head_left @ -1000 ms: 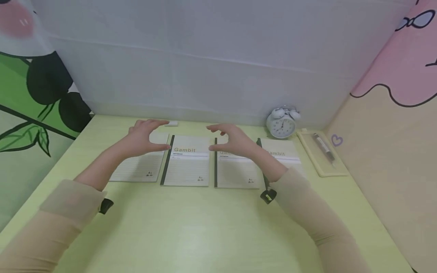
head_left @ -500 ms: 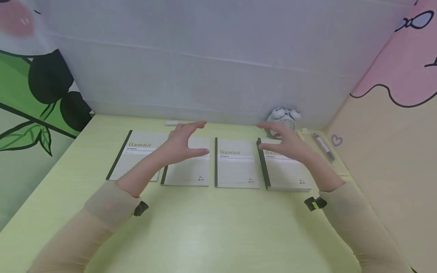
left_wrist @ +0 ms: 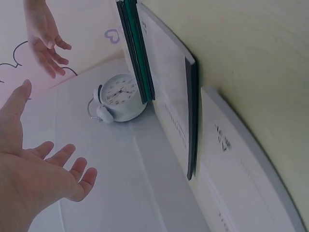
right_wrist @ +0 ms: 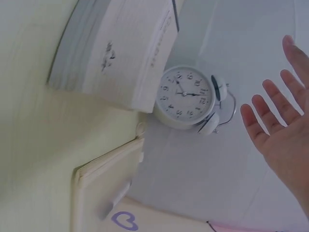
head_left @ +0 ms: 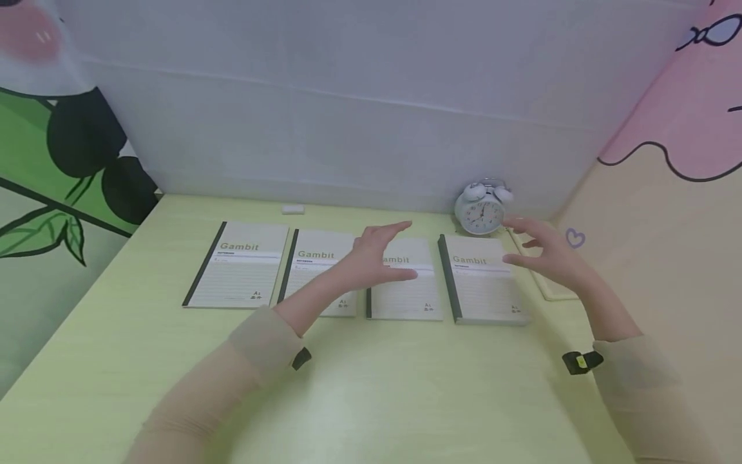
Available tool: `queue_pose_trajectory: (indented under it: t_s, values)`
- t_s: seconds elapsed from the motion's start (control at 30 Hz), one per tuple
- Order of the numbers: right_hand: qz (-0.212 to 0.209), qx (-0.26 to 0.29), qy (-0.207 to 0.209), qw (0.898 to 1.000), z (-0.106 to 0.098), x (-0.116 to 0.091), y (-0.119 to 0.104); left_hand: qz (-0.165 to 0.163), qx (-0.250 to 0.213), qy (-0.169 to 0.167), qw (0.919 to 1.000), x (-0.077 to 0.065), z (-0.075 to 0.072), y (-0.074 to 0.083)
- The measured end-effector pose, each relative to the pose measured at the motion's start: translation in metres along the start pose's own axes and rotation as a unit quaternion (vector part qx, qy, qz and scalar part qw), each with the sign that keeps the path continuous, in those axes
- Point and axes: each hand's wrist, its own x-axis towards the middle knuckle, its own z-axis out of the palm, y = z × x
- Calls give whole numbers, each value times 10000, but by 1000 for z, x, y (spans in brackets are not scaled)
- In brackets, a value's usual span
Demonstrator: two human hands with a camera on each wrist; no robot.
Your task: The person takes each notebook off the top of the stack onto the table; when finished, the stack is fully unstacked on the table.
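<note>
**Pale yellow-green surface (head_left: 417, 393) against creased grey-white fabric (head_left: 371, 142)**

Rectangular white paper notebooks (head_left: 243, 274), black-spined and printed "Gambit", lie there in a row, the rightmost pile thicker. The left hand (head_left: 377, 261) hovers above the third from left, the right hand (head_left: 545, 254) near the thick pile, both apart, fingers (head_left: 397, 229) spread. A round white twin-bell clock (head_left: 480, 214) stands behind.

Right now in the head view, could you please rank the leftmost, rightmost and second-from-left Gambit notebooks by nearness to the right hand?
1. Rightmost Gambit notebook, left of the right hand.
2. Second-from-left Gambit notebook, farther left.
3. Leftmost Gambit notebook, row's end.
</note>
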Motion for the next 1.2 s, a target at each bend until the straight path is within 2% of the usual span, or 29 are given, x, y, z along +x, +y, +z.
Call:
queue_pose_trajectory:
  t_s: [0.17, 0.37, 0.53, 0.73, 0.87, 1.07, 1.2]
  values:
    - [374, 95, -268, 9989, 5, -7, 25, -103, -374, -141, 9991, 15, 23, -3]
    - [514, 356, -454, 9970, 18, -11, 53, -300, -911, -454, 9944, 29, 44, -8]
    - [672, 482, -640, 9945, 28, -13, 68, -438, -1080, -776, 9901, 38, 60, -13]
    - [1065, 485, -989, 9882, 37, -15, 84, -535, -1164, -1121, 9854, 49, 80, -14]
    - [1152, 404, -1106, 9863, 41, -17, 92, -581, -1121, -1323, 9831, 54, 89, -13]
    - [1004, 460, -946, 9894, 44, -19, 99, -564, -863, -1350, 9855, 62, 99, -12]
    - [1131, 528, -1063, 9865, 44, -20, 101, -649, -636, -1363, 9865, 65, 105, -9]
